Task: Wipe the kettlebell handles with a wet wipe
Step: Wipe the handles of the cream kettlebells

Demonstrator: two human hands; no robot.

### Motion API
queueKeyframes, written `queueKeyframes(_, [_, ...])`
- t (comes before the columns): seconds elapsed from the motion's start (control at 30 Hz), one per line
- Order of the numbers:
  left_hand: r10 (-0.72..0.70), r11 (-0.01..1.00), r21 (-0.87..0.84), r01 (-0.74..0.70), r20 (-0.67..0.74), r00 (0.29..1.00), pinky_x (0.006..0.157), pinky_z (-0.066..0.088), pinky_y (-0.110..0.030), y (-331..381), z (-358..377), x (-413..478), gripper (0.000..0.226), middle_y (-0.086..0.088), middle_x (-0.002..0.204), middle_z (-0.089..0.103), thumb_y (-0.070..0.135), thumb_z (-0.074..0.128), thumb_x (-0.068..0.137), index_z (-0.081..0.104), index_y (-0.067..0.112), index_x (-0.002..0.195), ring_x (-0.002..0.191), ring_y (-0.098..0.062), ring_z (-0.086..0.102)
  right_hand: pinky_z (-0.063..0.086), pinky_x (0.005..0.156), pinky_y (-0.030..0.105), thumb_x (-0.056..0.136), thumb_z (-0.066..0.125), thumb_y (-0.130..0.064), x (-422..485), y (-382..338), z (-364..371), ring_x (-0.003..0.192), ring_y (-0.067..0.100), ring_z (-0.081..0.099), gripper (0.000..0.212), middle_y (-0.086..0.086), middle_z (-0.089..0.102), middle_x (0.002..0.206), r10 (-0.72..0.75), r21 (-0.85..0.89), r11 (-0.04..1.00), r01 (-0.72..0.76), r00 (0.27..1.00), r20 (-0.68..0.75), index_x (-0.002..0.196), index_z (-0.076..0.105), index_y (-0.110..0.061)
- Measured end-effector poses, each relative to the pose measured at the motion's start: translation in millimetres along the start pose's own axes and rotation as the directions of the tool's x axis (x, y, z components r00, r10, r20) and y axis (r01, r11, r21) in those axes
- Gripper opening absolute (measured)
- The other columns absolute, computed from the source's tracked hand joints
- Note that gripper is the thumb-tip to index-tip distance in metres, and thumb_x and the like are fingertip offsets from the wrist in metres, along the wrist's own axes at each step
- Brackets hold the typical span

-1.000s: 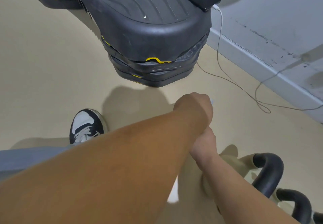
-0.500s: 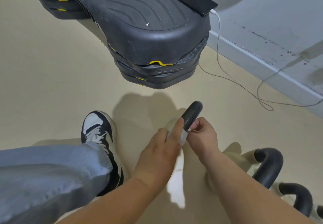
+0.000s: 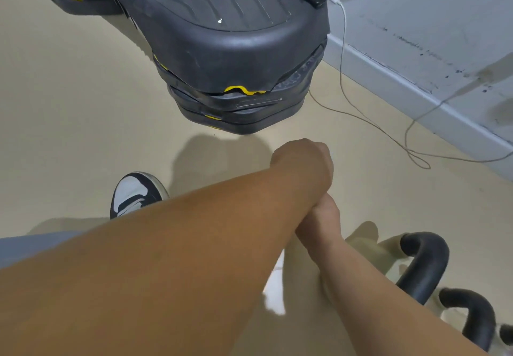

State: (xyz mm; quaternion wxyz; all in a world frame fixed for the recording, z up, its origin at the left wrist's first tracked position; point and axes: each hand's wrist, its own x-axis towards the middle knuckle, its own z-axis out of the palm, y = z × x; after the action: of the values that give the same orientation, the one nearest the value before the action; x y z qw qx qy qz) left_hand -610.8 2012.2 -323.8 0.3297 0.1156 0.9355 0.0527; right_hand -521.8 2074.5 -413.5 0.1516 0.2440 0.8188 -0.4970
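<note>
As left hand (image 3: 302, 161) curls against right hand (image 3: 319, 216), their hold is hidden; handles (image 3: 424, 266) at their right probably remain.

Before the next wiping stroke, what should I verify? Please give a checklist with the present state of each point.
1. Left hand grips the wet wipe: cannot tell, the fist hides it.
2. Right hand has a firm hold: cannot tell, the left forearm covers most of it.
3. Next black curved kettlebell handle free to reach: ok.
4. Thin white charging cable apart from both hands: ok.
</note>
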Motion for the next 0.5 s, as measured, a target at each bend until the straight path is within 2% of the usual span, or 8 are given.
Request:
queueKeyframes(0.07, [0.003,0.995,0.103,0.000,-0.023,1.000,0.074,0.050,-0.035,7.6,-0.6,4.9,0.026,-0.002,0.091,0.048,0.010,0.058,0.083,0.057,0.018,0.108,0.090,-0.029,0.051,0.049,0.075,0.039,0.056,0.064,-0.039,-4.2,-5.3,-2.9,0.078,0.023,0.056,0.040,0.002,0.064,0.078,0.095,0.204,0.974,-0.102,0.994,0.046,0.083,0.062,-0.009])
queueKeyframes(0.17, [0.024,0.981,0.191,-0.012,-0.062,0.998,0.080,0.056,-0.037,17.1,3.4,0.2,0.014,-0.003,0.076,0.043,0.012,0.058,0.082,0.052,0.019,0.092,0.086,-0.029,0.054,0.049,0.079,0.041,0.059,0.057,-0.034,-5.2,-10.1,-5.5,0.084,0.024,0.055,0.017,0.003,0.064,0.079,0.146,0.313,0.936,-0.163,0.986,0.078,0.072,0.059,-0.024])
queueKeyframes(0.23, [0.005,0.993,0.120,0.009,-0.112,0.994,0.076,0.053,-0.033,17.2,14.7,-1.7,0.015,-0.005,0.085,0.045,0.011,0.057,0.085,0.057,0.017,0.099,0.088,-0.027,0.048,0.048,0.073,0.036,0.067,0.061,-0.031,-5.3,-10.1,-8.9,0.082,0.022,0.054,0.014,0.004,0.065,0.081,0.193,0.330,0.917,-0.224,0.973,0.124,0.076,0.062,-0.021])
queueKeyframes(0.3, [-0.047,0.998,0.021,0.052,-0.205,0.978,0.072,0.043,-0.032,12.4,24.8,-13.2,0.028,-0.011,0.111,0.049,0.010,0.052,0.092,0.059,0.011,0.119,0.095,-0.025,0.046,0.051,0.065,0.030,0.079,0.068,-0.020,-4.7,-8.9,-14.3,0.076,0.023,0.057,0.006,0.001,0.063,0.076,0.159,0.322,0.925,-0.199,0.976,0.145,0.079,0.063,-0.018])
queueKeyframes(0.37, [0.017,0.991,0.128,0.025,-0.315,0.949,0.069,0.037,-0.033,6.8,36.7,-32.3,0.047,-0.015,0.132,0.038,0.010,0.051,0.093,0.045,0.012,0.140,0.105,-0.027,0.047,0.047,0.061,0.028,0.086,0.064,-0.003,-3.2,-7.1,-23.1,0.069,0.021,0.052,0.022,-0.001,0.054,0.067,0.088,0.225,0.967,-0.119,0.986,0.145,0.072,0.054,-0.017])
queueKeyframes(0.4, [0.068,0.988,0.154,-0.012,-0.365,0.929,0.068,0.037,-0.034,1.4,47.3,-41.2,0.061,-0.016,0.135,0.033,0.011,0.053,0.092,0.033,0.017,0.149,0.107,-0.028,0.047,0.044,0.058,0.024,0.085,0.060,0.005,-4.6,-6.0,-26.6,0.064,0.018,0.047,0.029,0.000,0.048,0.065,0.104,0.217,0.966,-0.138,0.982,0.158,0.070,0.048,-0.016])
queueKeyframes(0.43, [0.076,0.994,0.107,-0.036,-0.398,0.914,0.067,0.038,-0.034,-6.3,57.0,-52.8,0.077,-0.014,0.134,0.031,0.011,0.056,0.090,0.018,0.023,0.156,0.104,-0.028,0.047,0.042,0.055,0.020,0.083,0.057,0.010,-7.1,-5.3,-30.1,0.058,0.015,0.045,0.031,0.000,0.046,0.064,0.129,0.225,0.960,-0.167,0.976,0.177,0.069,0.047,-0.015])
queueKeyframes(0.5, [0.034,0.999,-0.019,-0.048,-0.450,0.892,0.069,0.041,-0.033,-25.6,79.3,-73.7,0.099,-0.007,0.123,0.031,0.007,0.057,0.088,-0.009,0.036,0.156,0.092,-0.024,0.046,0.046,0.059,0.021,0.081,0.058,0.007,-11.8,-2.1,-32.2,0.058,0.013,0.050,0.022,-0.002,0.055,0.066,0.174,0.240,0.949,-0.204,0.975,0.138,0.071,0.058,-0.013])
